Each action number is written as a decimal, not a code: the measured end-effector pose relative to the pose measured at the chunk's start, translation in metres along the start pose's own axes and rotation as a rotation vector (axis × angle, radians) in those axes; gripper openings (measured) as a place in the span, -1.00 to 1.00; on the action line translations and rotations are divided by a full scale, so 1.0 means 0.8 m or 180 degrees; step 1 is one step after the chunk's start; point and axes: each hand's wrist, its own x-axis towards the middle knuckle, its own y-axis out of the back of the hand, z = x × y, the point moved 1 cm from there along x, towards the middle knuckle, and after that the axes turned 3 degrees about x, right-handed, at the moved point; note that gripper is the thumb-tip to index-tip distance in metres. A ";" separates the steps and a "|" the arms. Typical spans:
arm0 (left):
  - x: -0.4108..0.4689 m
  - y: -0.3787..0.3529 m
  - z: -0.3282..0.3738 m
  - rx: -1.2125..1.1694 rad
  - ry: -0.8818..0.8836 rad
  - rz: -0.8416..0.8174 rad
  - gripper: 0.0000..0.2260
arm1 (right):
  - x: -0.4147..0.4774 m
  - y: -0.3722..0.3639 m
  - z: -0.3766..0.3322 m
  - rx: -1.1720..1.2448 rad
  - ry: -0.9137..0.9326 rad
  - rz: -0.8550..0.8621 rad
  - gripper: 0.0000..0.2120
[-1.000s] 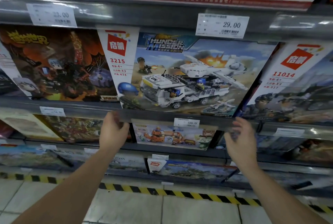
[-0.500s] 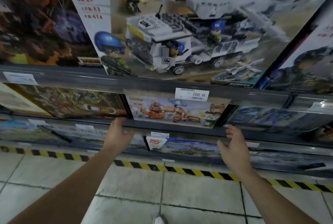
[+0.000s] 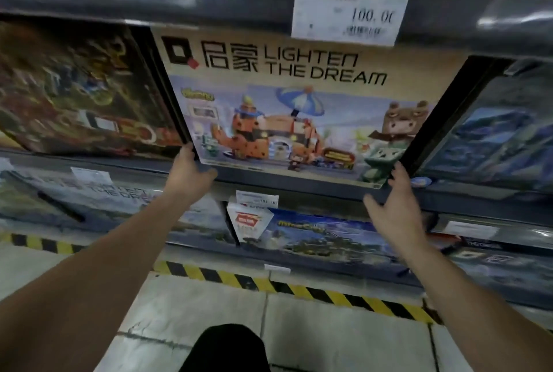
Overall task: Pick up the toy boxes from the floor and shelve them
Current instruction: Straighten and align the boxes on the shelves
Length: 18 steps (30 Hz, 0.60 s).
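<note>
On the dark metal shelf (image 3: 299,189) stands the tan cardboard toy box printed "LIGHTEN THE DREAM" (image 3: 299,108), leaning back between a dark red box (image 3: 83,93) and a blue box (image 3: 493,135). At the tan box's lower left corner, the left hand (image 3: 188,175) curls its fingers (image 3: 187,151) around the edge. At its lower right corner, the right hand (image 3: 395,207) touches with fingers (image 3: 399,169) loosely spread. Above the box hangs a white price tag reading 100.00 (image 3: 350,20).

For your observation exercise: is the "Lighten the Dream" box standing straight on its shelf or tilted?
Tilted. The Lighten the Dream box has its bottom edge slanting across the shelf rail, lower at the right.
</note>
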 end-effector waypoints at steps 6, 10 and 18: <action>0.041 -0.040 -0.042 -0.0213 -0.0414 0.0418 -0.35 | 0.019 -0.038 0.041 0.0175 0.0377 0.0815 -0.22; 0.054 -0.053 -0.054 -0.0274 -0.0627 0.0695 -0.45 | 0.030 -0.046 0.048 -0.0197 0.0323 0.0659 -0.20; 0.053 -0.060 -0.058 -0.0176 -0.0805 0.0910 -0.40 | 0.034 -0.049 0.053 -0.0125 0.0425 0.0804 -0.28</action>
